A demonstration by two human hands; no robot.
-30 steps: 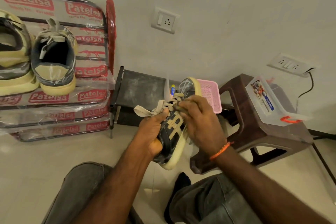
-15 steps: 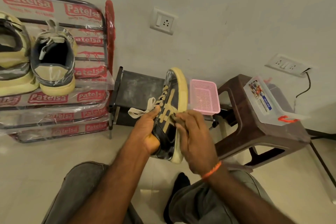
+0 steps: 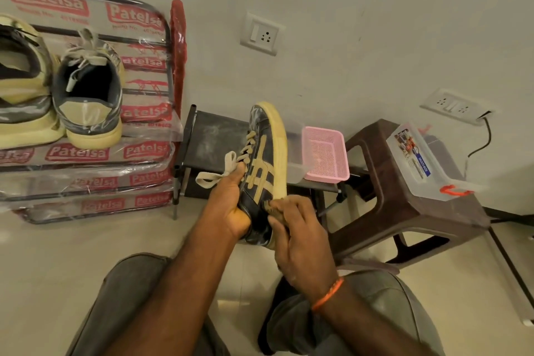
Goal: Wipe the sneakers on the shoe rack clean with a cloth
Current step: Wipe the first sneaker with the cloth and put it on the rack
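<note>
The left hand (image 3: 231, 205) holds a dark sneaker (image 3: 264, 170) up in the air, with its thumb near the laces and its fingers wrapped round the heel end. The shoe is tipped on its side, toe pointing away, so the striped side faces up where it can be rubbed. The right hand (image 3: 300, 237) pinches a small brownish cloth (image 3: 273, 209) and presses it on the shoe's side near the heel, just beside the yellow sole. This looks like the wiping step, partway done.

Two more sneakers (image 3: 89, 95) sit heels out on the shoe rack (image 3: 138, 150) to the left, likely waiting their turn. A pink basket (image 3: 325, 156) rests on a low dark stand behind the shoe, and a clear box (image 3: 416, 159) sits on a brown stool (image 3: 404, 211).
</note>
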